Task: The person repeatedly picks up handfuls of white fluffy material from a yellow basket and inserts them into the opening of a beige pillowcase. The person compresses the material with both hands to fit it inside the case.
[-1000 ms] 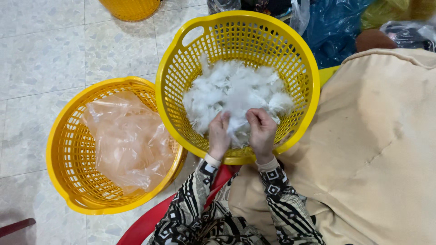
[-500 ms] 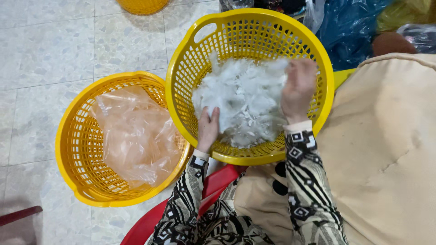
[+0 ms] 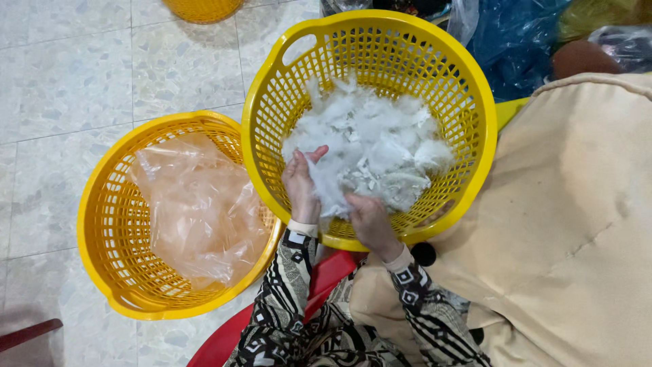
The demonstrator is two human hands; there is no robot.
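Observation:
A round yellow plastic basket [image 3: 475,129] holds a heap of small white fluffy pieces [image 3: 380,143]. Both of my hands are inside its near side. My left hand [image 3: 301,183] rests at the heap's left edge with fingers curled around a tuft of the white pieces. My right hand [image 3: 369,219] presses into the near edge of the heap, fingers closed on some of the white stuff. Patterned black-and-cream sleeves cover both wrists.
A second yellow basket [image 3: 102,204] to the left, lower down, holds a crumpled clear plastic bag [image 3: 200,211]. A large beige sack [image 3: 577,224] fills the right side. Blue plastic bags [image 3: 509,41] lie behind. A red stool edge [image 3: 231,340] shows below, on pale floor tiles.
My right hand came back from the far right rim of the basket to the near edge of the heap. My left hand stayed at the heap's left edge.

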